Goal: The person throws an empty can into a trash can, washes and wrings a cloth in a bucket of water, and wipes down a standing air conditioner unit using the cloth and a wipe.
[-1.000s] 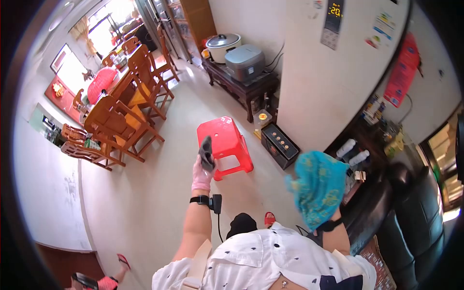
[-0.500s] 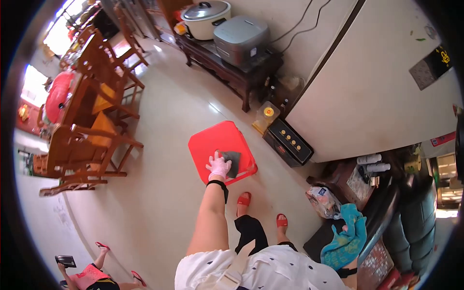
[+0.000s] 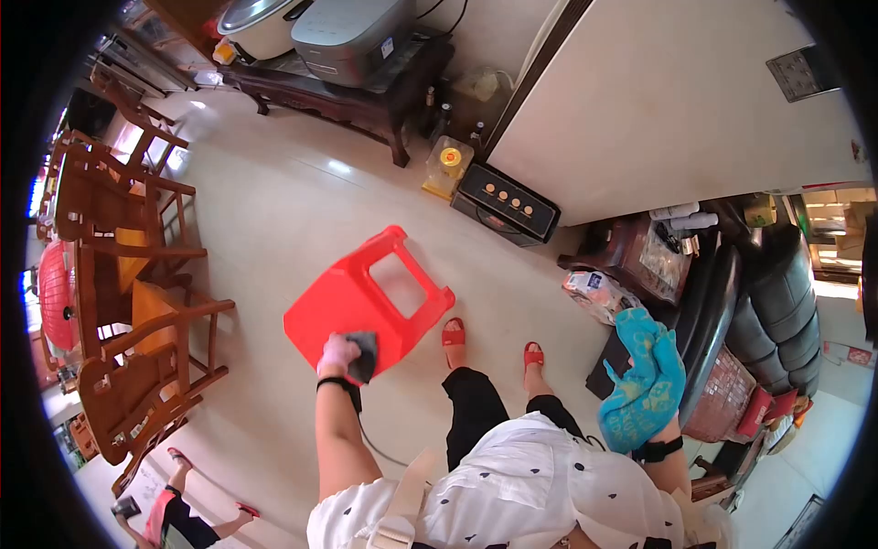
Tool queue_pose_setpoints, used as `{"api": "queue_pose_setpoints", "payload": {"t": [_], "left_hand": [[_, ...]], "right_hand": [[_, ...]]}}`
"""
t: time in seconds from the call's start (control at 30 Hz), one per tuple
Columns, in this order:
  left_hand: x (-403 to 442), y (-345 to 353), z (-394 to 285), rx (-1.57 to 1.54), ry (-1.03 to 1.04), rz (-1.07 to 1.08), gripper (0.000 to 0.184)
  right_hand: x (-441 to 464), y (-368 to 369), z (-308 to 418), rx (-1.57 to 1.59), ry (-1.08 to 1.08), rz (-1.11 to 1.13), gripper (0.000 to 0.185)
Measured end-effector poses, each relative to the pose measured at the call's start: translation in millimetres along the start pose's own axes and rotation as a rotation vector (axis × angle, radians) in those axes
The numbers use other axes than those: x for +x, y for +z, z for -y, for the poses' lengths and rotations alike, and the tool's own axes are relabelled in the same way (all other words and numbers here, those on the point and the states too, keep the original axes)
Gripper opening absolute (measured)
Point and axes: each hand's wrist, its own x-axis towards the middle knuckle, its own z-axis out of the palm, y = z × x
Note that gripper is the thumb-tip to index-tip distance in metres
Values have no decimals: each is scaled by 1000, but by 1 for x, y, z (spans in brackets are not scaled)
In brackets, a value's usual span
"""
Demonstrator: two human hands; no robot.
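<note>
A red plastic stool [image 3: 334,306] is tipped over at an angle above or on the floor, its legs and a side opening towards the upper right. My left hand [image 3: 338,351], in a thin pale glove, is closed on a dark grey cloth [image 3: 364,357] pressed to the stool's near edge. To the right, a turquoise patterned towel [image 3: 640,389] is draped over my right hand [image 3: 631,363] and hides most of it. Only a small bit of that hand shows, above a black wristband.
Wooden chairs [image 3: 155,311] line the left side. A dark low bench [image 3: 329,105] carries a rice cooker [image 3: 261,27] and a grey appliance [image 3: 352,41]. A black box [image 3: 506,203] stands by the white panel. Another person [image 3: 178,512] is at lower left.
The stool has gone from seat-up to tipped, and shifted left. My left hand moved left and down with the cloth. My right hand and the towel have risen. The view has turned.
</note>
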Motion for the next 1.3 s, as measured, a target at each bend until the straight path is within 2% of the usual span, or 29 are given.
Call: {"api": "queue_pose_setpoints", "payload": {"t": [0.03,0.13,0.17,0.2,0.27,0.3,0.33,0.37,0.4,0.43,0.63,0.8,1.17,1.3], "left_hand": [[3,14,33,-8,2,-42,59],[2,65,121,-41,121,-153,54],[-25,63,125,9,222,-141,48],[-24,83,144,160,254,-258,43],[-33,106,170,-86,163,-177,44],[-42,121,183,-142,149,-305,40],[-39,141,203,-68,165,-396,41],[-43,148,213,12,205,-362,42],[-46,150,223,-42,321,-257,38],[-43,153,222,-53,353,-222,38],[9,112,147,-147,366,-299,39],[11,34,75,-343,440,-472,40],[-104,-155,-26,-970,630,-913,42],[-133,-197,-63,-1059,780,-1036,43]], "right_hand": [[-2,19,4,59,56,62,27],[5,55,2,82,6,1,25],[10,62,3,74,6,25,25],[12,68,2,69,3,48,26],[17,79,-1,53,-3,78,26],[18,83,-3,49,0,90,26],[18,86,-7,46,-2,101,27],[16,89,-11,40,0,115,27],[15,90,-15,36,-3,126,27],[16,93,-18,25,-2,144,28],[16,101,-26,-42,-8,218,30],[16,103,-21,-62,-34,294,33],[54,112,43,-5,-220,485,38],[77,120,86,-16,-459,525,41]]}}
